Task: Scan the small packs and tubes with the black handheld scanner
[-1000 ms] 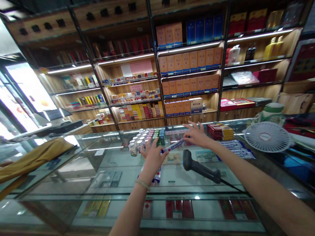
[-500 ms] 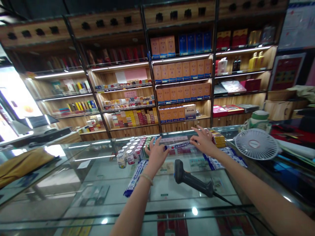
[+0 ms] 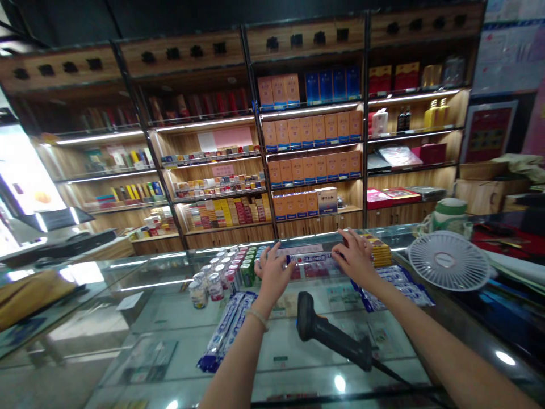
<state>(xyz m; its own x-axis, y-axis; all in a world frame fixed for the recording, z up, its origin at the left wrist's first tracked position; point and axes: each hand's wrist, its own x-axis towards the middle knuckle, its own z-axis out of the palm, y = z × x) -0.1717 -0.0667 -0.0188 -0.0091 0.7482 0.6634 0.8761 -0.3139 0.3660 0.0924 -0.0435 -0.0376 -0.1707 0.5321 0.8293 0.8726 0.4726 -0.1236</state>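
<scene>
Both my hands reach over a glass counter [image 3: 162, 318]. My left hand [image 3: 273, 274] and my right hand [image 3: 356, 257] each grip one end of a long blue-and-white wrapped pack [image 3: 313, 258], held level just above the far part of the counter. Two similar long packs [image 3: 225, 332] lie on the glass to the left of my left forearm. More blue-and-white packs [image 3: 398, 281] lie under and beside my right forearm. A black handheld barcode scanner [image 3: 327, 335] with a cable rests on the glass between my arms.
Small bottles and cans [image 3: 221, 272] stand in rows at the counter's far left. A stack of red-and-yellow boxes [image 3: 377, 250] sits beyond my right hand. A white round fan [image 3: 447, 261] lies at the right. Wooden shelves [image 3: 315, 142] of boxed goods fill the back wall.
Both hands carried the long pack away from me toward the far side of the counter and lowered it. The view tilted up and shifted, showing more of the two packs lying at left.
</scene>
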